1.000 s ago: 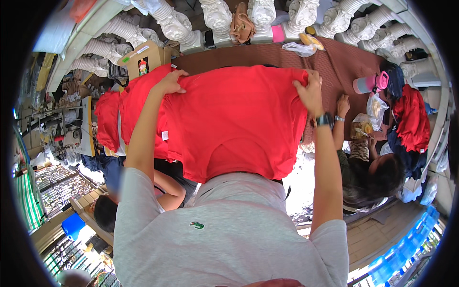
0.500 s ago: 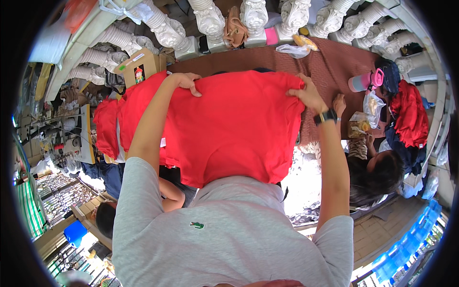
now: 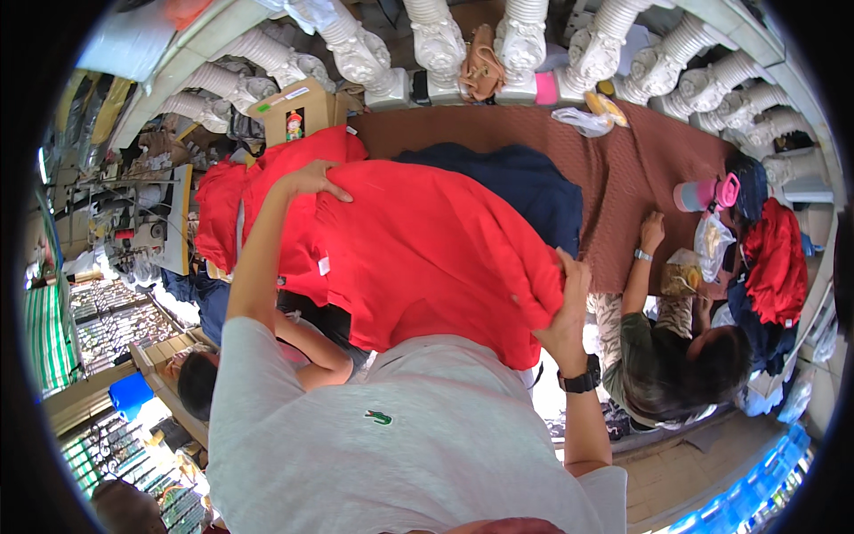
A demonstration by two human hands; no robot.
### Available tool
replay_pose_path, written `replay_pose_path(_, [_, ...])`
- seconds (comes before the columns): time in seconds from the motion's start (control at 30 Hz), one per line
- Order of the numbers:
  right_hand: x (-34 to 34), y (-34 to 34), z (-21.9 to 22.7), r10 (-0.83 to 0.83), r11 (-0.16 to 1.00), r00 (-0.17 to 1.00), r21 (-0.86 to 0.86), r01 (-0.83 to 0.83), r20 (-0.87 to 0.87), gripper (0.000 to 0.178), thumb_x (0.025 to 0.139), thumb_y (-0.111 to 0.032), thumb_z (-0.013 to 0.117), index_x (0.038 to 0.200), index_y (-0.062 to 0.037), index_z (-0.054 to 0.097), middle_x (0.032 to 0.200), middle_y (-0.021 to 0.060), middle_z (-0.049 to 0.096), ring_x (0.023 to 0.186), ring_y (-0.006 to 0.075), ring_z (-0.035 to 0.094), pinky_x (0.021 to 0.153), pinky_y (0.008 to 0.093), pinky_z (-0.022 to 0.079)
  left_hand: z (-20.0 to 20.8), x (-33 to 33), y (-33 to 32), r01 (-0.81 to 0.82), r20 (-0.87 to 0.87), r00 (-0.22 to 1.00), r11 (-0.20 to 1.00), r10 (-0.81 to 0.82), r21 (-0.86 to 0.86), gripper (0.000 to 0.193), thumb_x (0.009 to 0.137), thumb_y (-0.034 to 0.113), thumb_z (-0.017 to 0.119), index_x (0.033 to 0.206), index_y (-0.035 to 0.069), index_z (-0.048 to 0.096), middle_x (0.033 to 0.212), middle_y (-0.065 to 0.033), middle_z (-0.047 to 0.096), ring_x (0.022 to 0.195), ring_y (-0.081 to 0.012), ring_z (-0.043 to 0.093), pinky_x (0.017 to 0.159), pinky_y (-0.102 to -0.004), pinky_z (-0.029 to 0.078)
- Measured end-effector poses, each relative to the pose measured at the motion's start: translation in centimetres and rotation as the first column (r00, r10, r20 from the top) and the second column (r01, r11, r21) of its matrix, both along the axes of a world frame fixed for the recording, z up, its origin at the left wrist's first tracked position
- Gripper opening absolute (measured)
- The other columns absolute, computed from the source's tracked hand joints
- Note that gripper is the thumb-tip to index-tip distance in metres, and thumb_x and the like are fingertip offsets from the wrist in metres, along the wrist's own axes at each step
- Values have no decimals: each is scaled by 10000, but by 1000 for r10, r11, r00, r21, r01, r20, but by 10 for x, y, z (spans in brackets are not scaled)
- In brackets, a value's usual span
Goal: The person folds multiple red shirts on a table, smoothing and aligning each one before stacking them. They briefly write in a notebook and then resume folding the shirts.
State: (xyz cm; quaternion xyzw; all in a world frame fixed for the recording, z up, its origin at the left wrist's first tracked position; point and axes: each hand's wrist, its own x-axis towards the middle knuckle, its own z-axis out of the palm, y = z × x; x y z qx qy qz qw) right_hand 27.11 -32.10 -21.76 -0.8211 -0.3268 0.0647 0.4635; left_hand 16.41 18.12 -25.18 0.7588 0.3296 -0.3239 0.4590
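A red shirt [image 3: 427, 240] is stretched between my hands, its near edge against my body and a small white tag on its left side. My left hand [image 3: 316, 178] grips its far left part, thumb on top of the fabric. My right hand [image 3: 567, 307], with a dark watch on the wrist, is closed around its right edge, where the cloth is bunched. Beyond the shirt, a dark navy garment [image 3: 520, 182] lies on the brown cloth [image 3: 640, 160] covering the table. More red garments [image 3: 227, 200] are piled next to my left arm.
A cardboard box [image 3: 298, 111] stands at the far left. White balusters [image 3: 438, 44] line the far side. On the right are a pink and blue bottle [image 3: 707, 192], plastic bags [image 3: 712, 245], a red clothes pile [image 3: 774, 262] and a seated person [image 3: 685, 365]. Another person [image 3: 311, 356] sits at the left.
My right hand has come down toward me, drawing the shirt's right edge with it. The navy garment underneath is now uncovered. My left hand has shifted slightly and keeps its grip.
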Motion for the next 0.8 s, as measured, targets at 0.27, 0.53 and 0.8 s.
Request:
replay_pose_path(0.27, [-6, 11, -15, -111, 993, 985, -26, 115, 129, 442, 736, -184, 744, 1108, 10, 607, 1146, 187, 557, 1073, 370, 524, 919, 449, 424, -22, -73, -92, -674, 331, 509, 607, 795, -421, 531, 773, 172, 796, 1232, 17, 577, 1200, -95, 637, 1054, -195, 626, 893, -323, 507])
replay_pose_path(0.53, [19, -12, 26, -88, 933, 912, 288, 216, -400, 366, 738, -16, 797, 1051, 33, 615, 994, 53, 638, 925, 150, 607, 850, 290, 463, 26, -104, -141, -711, 828, 334, 697, 450, -92, 414, 742, 170, 843, 1064, -9, 655, 1015, -83, 705, 917, -179, 661, 848, -316, 516])
replay_pose_path(0.8, [82, -54, 104, -115, 942, 981, 331, 58, 157, 534, 707, -33, 826, 1186, 55, 606, 1128, 100, 650, 1031, 226, 615, 936, 364, 457, 149, -171, -170, -883, 957, -82, 426, 278, -199, 615, 709, 73, 830, 1242, -12, 536, 1177, -112, 622, 1092, -226, 594, 981, -350, 453])
